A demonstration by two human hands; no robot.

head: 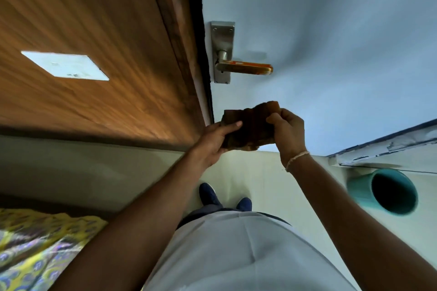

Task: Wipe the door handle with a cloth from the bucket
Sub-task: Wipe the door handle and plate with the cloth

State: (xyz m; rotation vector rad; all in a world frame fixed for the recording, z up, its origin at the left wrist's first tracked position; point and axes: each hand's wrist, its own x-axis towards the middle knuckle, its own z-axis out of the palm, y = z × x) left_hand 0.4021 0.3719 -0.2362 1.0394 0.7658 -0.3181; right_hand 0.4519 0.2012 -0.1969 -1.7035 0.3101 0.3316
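A brown cloth is stretched between both my hands in front of a pale blue door. My left hand grips its left edge and my right hand pinches its right edge. The door handle, a lever with an orange-brown grip on a steel plate, sits above the cloth and apart from it. A teal bucket stands on the floor at the right, its inside dark.
A dark wooden frame and brown wood panel with a white square plate fill the left. A yellow patterned fabric lies at the bottom left. My blue shoes stand on the pale floor below the door.
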